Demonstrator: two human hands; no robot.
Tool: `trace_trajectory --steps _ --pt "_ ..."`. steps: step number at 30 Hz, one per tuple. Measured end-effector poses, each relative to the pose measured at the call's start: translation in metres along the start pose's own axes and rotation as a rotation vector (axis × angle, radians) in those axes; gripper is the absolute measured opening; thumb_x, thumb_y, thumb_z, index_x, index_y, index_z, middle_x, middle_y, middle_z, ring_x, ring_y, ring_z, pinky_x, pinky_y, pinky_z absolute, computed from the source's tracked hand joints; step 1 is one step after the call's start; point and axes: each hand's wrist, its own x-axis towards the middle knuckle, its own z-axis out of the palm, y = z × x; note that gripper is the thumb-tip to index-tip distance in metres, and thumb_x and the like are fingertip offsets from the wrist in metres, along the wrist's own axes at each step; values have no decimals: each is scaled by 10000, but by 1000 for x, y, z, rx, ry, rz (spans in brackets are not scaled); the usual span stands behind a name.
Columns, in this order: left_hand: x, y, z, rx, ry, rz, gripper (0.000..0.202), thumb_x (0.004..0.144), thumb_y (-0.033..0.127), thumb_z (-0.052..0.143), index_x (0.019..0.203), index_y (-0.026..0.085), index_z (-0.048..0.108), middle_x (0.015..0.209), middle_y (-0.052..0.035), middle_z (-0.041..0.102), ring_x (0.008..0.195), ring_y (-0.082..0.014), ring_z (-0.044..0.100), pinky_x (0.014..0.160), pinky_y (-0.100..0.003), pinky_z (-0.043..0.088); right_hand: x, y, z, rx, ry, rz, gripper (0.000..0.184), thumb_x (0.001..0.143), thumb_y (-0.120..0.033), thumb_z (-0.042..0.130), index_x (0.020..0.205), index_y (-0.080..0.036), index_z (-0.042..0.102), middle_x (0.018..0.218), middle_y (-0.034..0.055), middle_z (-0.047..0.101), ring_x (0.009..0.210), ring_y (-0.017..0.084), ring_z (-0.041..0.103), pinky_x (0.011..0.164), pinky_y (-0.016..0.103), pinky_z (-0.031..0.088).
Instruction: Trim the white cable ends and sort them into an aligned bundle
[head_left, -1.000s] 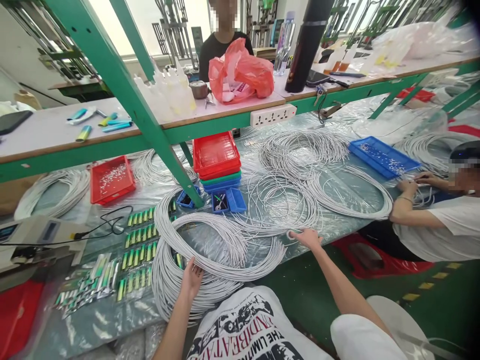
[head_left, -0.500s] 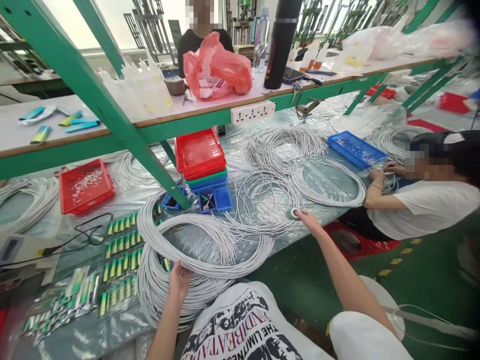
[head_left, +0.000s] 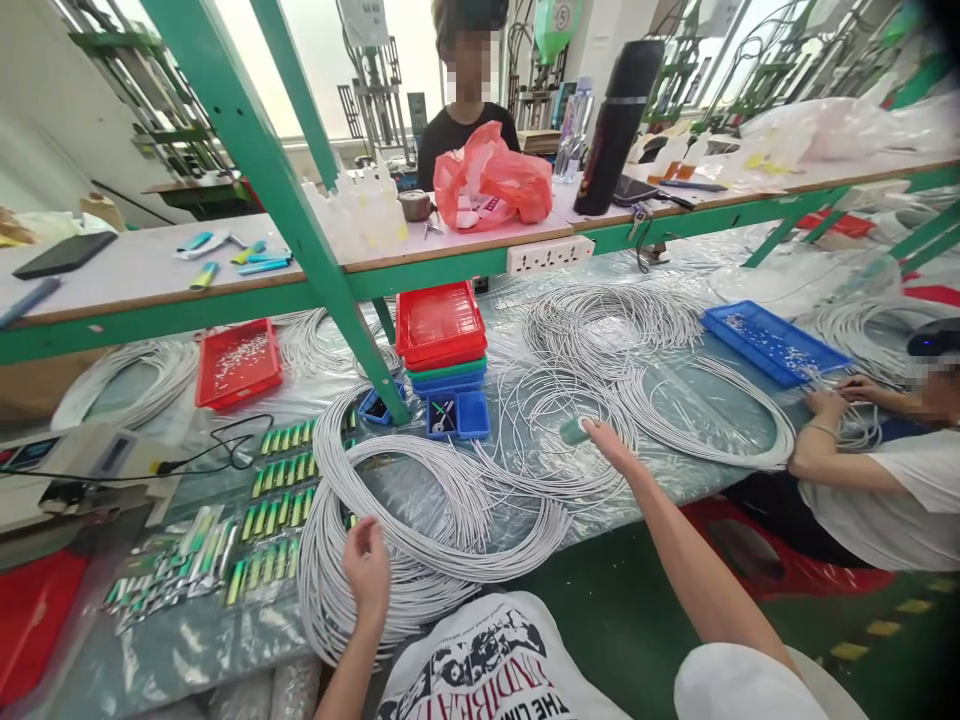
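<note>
My right hand (head_left: pixel 602 440) grips a small green roll (head_left: pixel 576 430), which looks like tape, above loose loops of thin white cable (head_left: pixel 540 395). Closer to me, my left hand (head_left: pixel 367 560) hovers by the left side of a large coil of white cable (head_left: pixel 442 560), its fingers loosely bent and apart with nothing seen in them. That coil overlaps another thick coil (head_left: pixel 322 590) beneath it. Rows of green-yellow cylinders (head_left: pixel 274 510) lie to the left of the coils.
Stacked red trays (head_left: pixel 441 325) and a small blue divided box (head_left: pixel 457 415) stand behind the coils. A green shelf post (head_left: pixel 330 300) slants down in front of me. A co-worker's hands (head_left: pixel 832 400) work at the right beside a blue tray (head_left: pixel 772 340).
My view has swung left and up. My left hand has come up off the cable coil. The roll in my right hand has turned from its ring-shaped end to its green side.
</note>
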Motion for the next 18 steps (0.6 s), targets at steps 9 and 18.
trace_trajectory --steps 9,18 --pt "-53 73 158 132 -844 354 414 752 295 643 1153 193 611 1106 -79 659 900 -204 636 817 -334 501 -9 -23 31 -127 -331 -130 291 717 -422 525 566 -196 420 528 -52 317 541 117 285 549 267 224" --pt "-59 81 221 258 -882 463 486 688 243 715 1149 151 592 1137 -113 644 1028 -277 601 884 -391 463 -15 -34 51 -26 -374 -123 369 710 -557 587 662 -191 603 726 56 643 770 263 591 715 367 460"
